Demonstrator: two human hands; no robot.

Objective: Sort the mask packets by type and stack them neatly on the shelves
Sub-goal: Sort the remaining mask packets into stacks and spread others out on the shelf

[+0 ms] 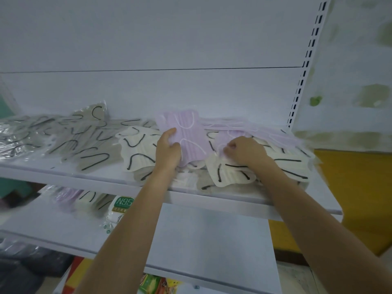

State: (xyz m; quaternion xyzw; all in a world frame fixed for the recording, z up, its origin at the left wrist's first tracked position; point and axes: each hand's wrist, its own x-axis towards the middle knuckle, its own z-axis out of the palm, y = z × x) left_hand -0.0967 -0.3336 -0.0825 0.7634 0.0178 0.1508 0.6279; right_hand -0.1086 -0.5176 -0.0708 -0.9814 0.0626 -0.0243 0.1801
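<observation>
On the upper white shelf (89, 177) lie mixed mask packets. My left hand (168, 148) grips a lilac mask packet (188, 134), lifted and tilted above the pile. My right hand (244, 151) pinches the corner of another lilac packet (227, 137) that lies on cream packets with black ear loops (231, 170). More lilac packets (267, 130) spread to the right at the back. Further cream packets (137, 151) sit left of my left hand. Grey-beige packets with black loops (84, 145) cover the shelf's left part.
The lower shelf (201, 240) holds lilac, cream and grey packets (78, 200) and a white N95 packet (121, 209) at its left. A slotted upright (305, 66) bounds the shelf on the right, with a yellow wall (350, 187) beyond. Colourful goods (157, 283) show below.
</observation>
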